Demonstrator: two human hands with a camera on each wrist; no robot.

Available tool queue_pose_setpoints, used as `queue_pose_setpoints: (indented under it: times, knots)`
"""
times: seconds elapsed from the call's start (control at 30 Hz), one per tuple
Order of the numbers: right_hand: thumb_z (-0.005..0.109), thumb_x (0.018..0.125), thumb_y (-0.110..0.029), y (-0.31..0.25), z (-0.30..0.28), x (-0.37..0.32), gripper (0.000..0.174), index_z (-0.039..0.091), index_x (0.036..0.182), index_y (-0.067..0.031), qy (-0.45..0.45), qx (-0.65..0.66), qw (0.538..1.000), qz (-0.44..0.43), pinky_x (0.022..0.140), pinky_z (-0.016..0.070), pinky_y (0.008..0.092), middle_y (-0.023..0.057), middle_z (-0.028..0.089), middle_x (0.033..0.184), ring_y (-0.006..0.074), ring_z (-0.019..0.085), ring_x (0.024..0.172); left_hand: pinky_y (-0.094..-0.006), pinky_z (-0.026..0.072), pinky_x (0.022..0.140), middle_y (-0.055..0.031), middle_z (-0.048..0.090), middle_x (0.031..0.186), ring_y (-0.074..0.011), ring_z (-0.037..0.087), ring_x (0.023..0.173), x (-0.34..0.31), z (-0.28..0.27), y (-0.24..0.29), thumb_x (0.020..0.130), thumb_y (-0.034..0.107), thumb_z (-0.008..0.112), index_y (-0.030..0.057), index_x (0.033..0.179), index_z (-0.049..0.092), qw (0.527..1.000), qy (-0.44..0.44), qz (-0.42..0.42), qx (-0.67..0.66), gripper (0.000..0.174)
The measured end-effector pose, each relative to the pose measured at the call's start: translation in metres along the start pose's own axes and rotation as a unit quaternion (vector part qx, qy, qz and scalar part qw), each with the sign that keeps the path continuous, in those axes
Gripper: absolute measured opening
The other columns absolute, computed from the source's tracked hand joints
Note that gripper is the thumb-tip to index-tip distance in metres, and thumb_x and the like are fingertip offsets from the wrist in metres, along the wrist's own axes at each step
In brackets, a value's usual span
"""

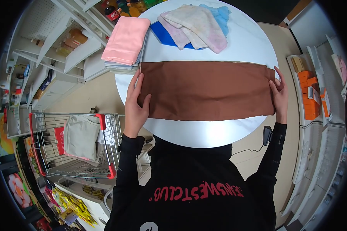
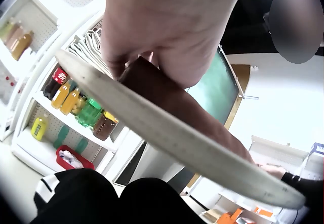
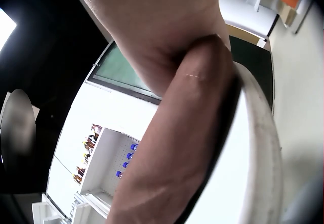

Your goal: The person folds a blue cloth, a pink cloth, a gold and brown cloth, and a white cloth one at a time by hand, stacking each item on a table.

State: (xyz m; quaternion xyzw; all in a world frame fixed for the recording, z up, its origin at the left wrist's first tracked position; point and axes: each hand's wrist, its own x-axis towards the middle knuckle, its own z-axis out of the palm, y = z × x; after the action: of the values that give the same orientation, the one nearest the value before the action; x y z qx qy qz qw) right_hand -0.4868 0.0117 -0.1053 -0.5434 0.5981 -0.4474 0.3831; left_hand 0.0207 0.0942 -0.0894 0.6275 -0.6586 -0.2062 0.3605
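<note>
A long folded brown cloth (image 1: 208, 92) lies across the round white table (image 1: 254, 42), its length running left to right. At its left end my left hand (image 1: 137, 104) holds the edge, thumb over the top and fingers along the side. The right hand (image 1: 280, 96) grips the opposite end, with the thumb on the cloth and the fingers beyond its edge. From the left wrist, the left hand (image 2: 167, 32) appears around the cloth's thick end. In the right wrist view the folded cloth (image 3: 172, 128) hides the fingertips of the right hand (image 3: 162, 32).
A stack topped by a pink folded cloth (image 1: 127, 40) sits at the table's left edge. Behind lie rumpled pale cloths (image 1: 196, 25) on a blue item (image 1: 162, 34). A shopping cart (image 1: 112, 150) with folded cloths stands at left; shelves (image 1: 316, 150) line the right.
</note>
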Motion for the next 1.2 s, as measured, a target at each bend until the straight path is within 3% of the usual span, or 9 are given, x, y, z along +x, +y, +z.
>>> queue_pose_setpoints:
  times: [0.1, 0.2, 0.27, 0.33, 0.4, 0.53, 0.67, 0.97, 1.2]
  knots:
    - [0.063, 0.107, -0.004, 0.005, -0.004, 0.001, 0.057, 0.049, 0.162, -0.0128, 0.008, -0.053, 0.999, -0.004, 0.1, 0.0554, 0.0297, 0.0084, 0.076, 0.119, 0.0138, 0.071, 0.108, -0.0421, 0.0424, 0.119, -0.014, 0.041, 0.169, -0.0378, 0.045, 0.151, -0.003, 0.006, 0.008, 0.091, -0.007, 0.07, 0.0096, 0.161, 0.049, 1.0, 0.006, -0.003, 0.017, 0.075]
    - [0.064, 0.107, -0.009, -0.023, -0.005, -0.008, 0.055, 0.05, 0.16, -0.0113, 0.039, -0.192, 0.98, 0.03, 0.104, 0.0536, 0.0343, 0.0115, 0.072, 0.128, 0.0197, 0.069, 0.115, -0.047, 0.0388, 0.122, -0.0149, 0.041, 0.17, -0.0368, 0.044, 0.153, -0.006, 0.013, 0.026, 0.094, -0.002, 0.067, 0.0099, 0.159, 0.051, 0.972, 0.052, 0.036, 0.226, 0.068]
    - [0.065, 0.107, -0.011, -0.039, 0.008, -0.015, 0.054, 0.051, 0.159, -0.0105, 0.047, -0.258, 0.964, 0.042, 0.107, 0.0527, 0.0367, 0.0131, 0.071, 0.133, 0.0227, 0.068, 0.118, -0.05, 0.0356, 0.124, -0.0148, 0.04, 0.17, -0.0359, 0.042, 0.154, 0.0, 0.022, 0.031, 0.096, 0.002, 0.067, 0.0105, 0.159, 0.051, 0.984, 0.004, 0.067, 0.168, 0.065]
    - [0.063, 0.106, -0.016, -0.05, 0.021, -0.036, 0.051, 0.053, 0.156, -0.0072, 0.145, -0.533, 0.809, -0.202, 0.115, 0.046, 0.0449, 0.0169, 0.062, 0.147, 0.0332, 0.061, 0.131, -0.0529, 0.0325, 0.125, -0.0148, 0.039, 0.171, -0.0349, 0.041, 0.155, 0.0, 0.037, 0.045, 0.099, 0.005, 0.066, 0.0111, 0.159, 0.051, 0.989, -0.045, 0.093, 0.107, 0.063]
    - [0.061, 0.105, -0.015, -0.082, 0.06, -0.06, 0.05, 0.054, 0.154, -0.0058, 0.043, -0.4, 0.893, -0.202, 0.123, 0.0371, 0.0496, 0.0187, 0.054, 0.157, 0.0394, 0.049, 0.145, -0.0566, 0.0291, 0.127, -0.0136, 0.037, 0.172, -0.0339, 0.039, 0.156, -0.003, 0.053, 0.069, 0.104, 0.019, 0.064, 0.0126, 0.162, 0.048, 0.967, -0.102, 0.16, 0.172, 0.06]
    - [0.061, 0.105, -0.022, -0.103, 0.13, -0.107, 0.06, 0.047, 0.161, -0.0083, -0.13, -0.393, 0.89, -0.192, 0.129, 0.0277, 0.0544, 0.0112, 0.041, 0.171, 0.0377, 0.032, 0.16, -0.0582, 0.0232, 0.129, -0.011, 0.031, 0.176, -0.0339, 0.032, 0.16, -0.014, 0.075, 0.08, 0.11, 0.031, 0.056, 0.0159, 0.166, 0.041, 0.95, -0.18, 0.176, 0.182, 0.06]
    - [0.059, 0.106, -0.028, -0.073, 0.152, -0.125, 0.064, 0.041, 0.166, -0.0129, -0.17, -0.428, 0.866, -0.196, 0.13, 0.0235, 0.0569, 0.0066, 0.038, 0.173, 0.0359, 0.028, 0.162, -0.0585, 0.0208, 0.13, -0.0114, 0.029, 0.177, -0.0337, 0.028, 0.162, -0.021, 0.076, 0.066, 0.109, 0.038, 0.057, 0.016, 0.169, 0.037, 0.938, -0.182, 0.186, 0.23, 0.066]
    - [0.058, 0.107, -0.035, -0.052, 0.112, -0.117, 0.065, 0.04, 0.168, -0.0198, -0.107, -0.483, 0.858, -0.136, 0.131, 0.0198, 0.0566, 0.0039, 0.034, 0.175, 0.035, 0.025, 0.163, -0.0599, 0.0226, 0.129, -0.0143, 0.032, 0.175, -0.034, 0.03, 0.161, -0.019, 0.039, 0.027, 0.107, 0.045, 0.06, 0.0156, 0.168, 0.037, 0.949, -0.148, 0.139, 0.241, 0.072]
    - [0.053, 0.111, -0.033, -0.022, 0.059, -0.1, 0.057, 0.043, 0.166, -0.0193, 0.009, -0.503, 0.86, -0.087, 0.132, 0.0215, 0.0535, 0.0077, 0.034, 0.175, 0.0354, 0.024, 0.164, -0.0515, 0.0245, 0.129, -0.0193, 0.034, 0.172, -0.0366, 0.03, 0.16, -0.026, 0.009, 0.004, 0.107, 0.028, 0.064, 0.0089, 0.166, 0.039, 0.97, -0.103, 0.043, 0.214, 0.068]
